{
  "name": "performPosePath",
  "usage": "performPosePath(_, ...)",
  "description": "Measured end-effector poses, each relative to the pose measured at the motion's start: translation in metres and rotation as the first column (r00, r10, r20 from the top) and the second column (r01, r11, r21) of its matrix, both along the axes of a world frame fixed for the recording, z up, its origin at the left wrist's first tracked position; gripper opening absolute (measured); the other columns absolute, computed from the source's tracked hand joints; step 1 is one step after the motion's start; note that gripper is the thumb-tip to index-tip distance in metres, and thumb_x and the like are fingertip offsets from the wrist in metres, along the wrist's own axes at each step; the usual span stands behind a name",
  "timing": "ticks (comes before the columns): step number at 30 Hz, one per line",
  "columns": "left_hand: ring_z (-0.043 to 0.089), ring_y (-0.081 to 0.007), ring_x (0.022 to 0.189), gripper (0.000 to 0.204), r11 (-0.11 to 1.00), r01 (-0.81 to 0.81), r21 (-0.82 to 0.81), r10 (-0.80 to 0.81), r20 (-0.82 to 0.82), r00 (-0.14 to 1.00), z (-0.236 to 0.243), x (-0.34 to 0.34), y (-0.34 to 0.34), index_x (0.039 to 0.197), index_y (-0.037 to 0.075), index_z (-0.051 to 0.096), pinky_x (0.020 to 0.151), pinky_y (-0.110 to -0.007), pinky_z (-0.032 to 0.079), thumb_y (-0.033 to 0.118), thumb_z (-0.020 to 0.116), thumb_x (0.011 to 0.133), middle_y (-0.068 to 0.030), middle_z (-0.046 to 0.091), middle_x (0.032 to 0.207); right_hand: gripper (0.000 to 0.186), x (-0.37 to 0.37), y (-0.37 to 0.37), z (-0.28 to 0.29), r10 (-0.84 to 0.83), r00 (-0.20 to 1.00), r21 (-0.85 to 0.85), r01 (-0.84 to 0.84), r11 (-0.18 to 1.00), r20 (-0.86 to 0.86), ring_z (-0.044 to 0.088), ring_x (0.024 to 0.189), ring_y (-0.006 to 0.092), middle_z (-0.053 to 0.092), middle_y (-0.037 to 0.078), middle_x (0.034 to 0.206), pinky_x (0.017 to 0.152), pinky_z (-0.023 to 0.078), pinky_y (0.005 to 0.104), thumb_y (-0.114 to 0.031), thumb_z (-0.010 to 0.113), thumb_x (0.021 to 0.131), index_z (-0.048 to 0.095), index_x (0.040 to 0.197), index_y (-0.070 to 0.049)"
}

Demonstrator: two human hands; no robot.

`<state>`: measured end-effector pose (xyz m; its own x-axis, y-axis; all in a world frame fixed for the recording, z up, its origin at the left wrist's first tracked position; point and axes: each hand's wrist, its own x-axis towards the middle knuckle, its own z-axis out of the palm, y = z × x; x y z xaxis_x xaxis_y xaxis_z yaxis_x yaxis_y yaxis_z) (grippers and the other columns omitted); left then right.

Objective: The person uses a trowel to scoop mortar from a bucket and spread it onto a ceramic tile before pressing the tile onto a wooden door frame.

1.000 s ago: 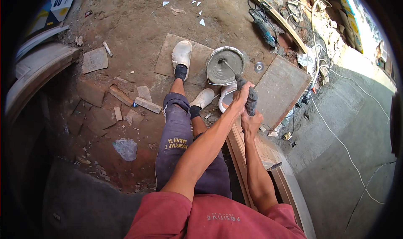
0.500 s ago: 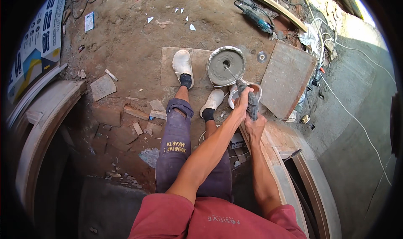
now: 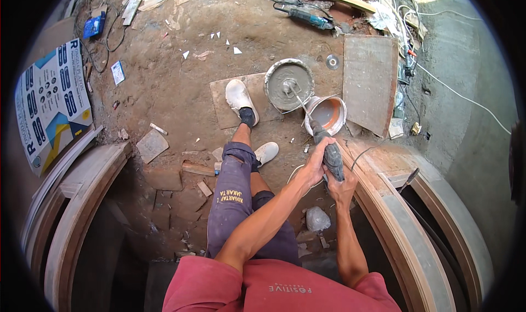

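Both my hands grip a dark power drill [image 3: 333, 161] fitted with a long mixing rod [image 3: 301, 103]. My left hand [image 3: 316, 164] wraps its body from the left, while my right hand [image 3: 342, 187] holds its rear end. The rod slants away to a bucket [image 3: 266, 86] of wet grey mortar [image 3: 286, 72]. A mortar-coated paddle head [image 3: 290, 85] shows at the surface, partly above it. Right beside that bucket stands a second white bucket [image 3: 343, 116], orange-brown inside, and the rod passes over its left side.
A flat board [image 3: 370, 84] lies right of the buckets, near a metal disc [image 3: 332, 62]. Farther off rest an angle grinder [image 3: 309, 19] and tangled cables. Wooden frames [image 3: 378, 197] flank me on both sides. Broken tiles and rubble litter the dirt floor.
My hands and the drill have drawn back toward me. The paddle head has risen into sight at the mortar's surface. My view has shifted, uncovering more of the second bucket.
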<state>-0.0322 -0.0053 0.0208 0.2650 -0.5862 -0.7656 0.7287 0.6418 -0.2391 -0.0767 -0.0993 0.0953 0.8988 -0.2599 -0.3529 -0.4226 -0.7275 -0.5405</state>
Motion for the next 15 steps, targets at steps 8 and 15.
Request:
performPosePath(8,0.067,-0.0171,0.084,0.037,0.978,0.205,-0.026,-0.205,0.011,0.979,0.005,-0.078,-0.002,0.102,0.005,0.059,0.079,-0.035,0.058,0.032,0.074,0.082,-0.0087,0.066,0.094,0.034,-0.098,-0.047,-0.006,0.248,0.956,-0.019,-0.248,0.969,0.159,0.07,0.079,0.0346,0.07,0.02,0.089,0.07,0.055,0.0381,-0.008,0.071,0.068,0.068,0.101,0.004)
performPosePath(15,0.066,-0.026,0.105,0.037,0.984,0.097,-0.15,-0.093,0.031,0.995,-0.007,-0.143,0.003,0.111,-0.003,0.057,0.099,-0.041,0.053,0.02,0.067,0.084,-0.0133,0.065,0.104,0.056,-0.151,-0.075,-0.026,0.452,0.865,-0.041,-0.455,0.89,0.217,0.068,0.075,0.0334,0.069,0.019,0.089,0.065,0.054,0.0384,-0.011,0.075,0.054,0.066,0.107,0.003)
